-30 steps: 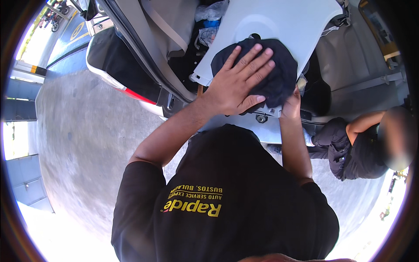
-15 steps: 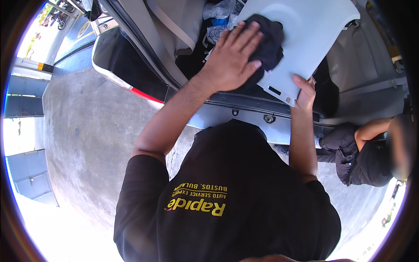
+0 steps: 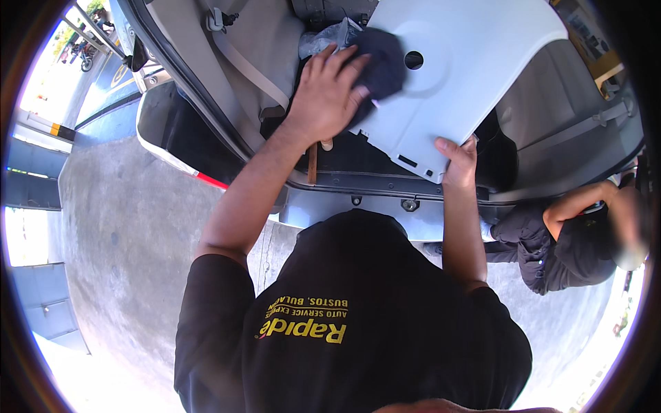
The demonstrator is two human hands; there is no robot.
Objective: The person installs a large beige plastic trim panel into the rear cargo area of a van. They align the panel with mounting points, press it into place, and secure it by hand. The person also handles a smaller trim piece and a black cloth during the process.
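Note:
A pale grey plastic trim panel [image 3: 482, 76] with a round hole lies tilted over the open back of a vehicle. My left hand [image 3: 323, 100] holds a dark cloth [image 3: 380, 65] against the panel's left edge, fingers spread over it and slightly smeared by motion. Part of the cloth hides that edge. At the panel's near corner, my right hand [image 3: 460, 162] grips the rim, thumb on top and the other fingers mostly hidden beneath.
Clear plastic wrapping [image 3: 327, 38] lies in the cargo space beyond my left hand. A thin brown strip [image 3: 312, 165] stands by the rear sill [image 3: 385, 184]. Seat belts hang along both inner sides. At the right, another person [image 3: 551, 241] in dark clothes is close to the vehicle.
My left hand and the cloth have slid left across the panel to its edge, uncovering the round hole. My right hand keeps its grip on the near corner. The view has shifted a little.

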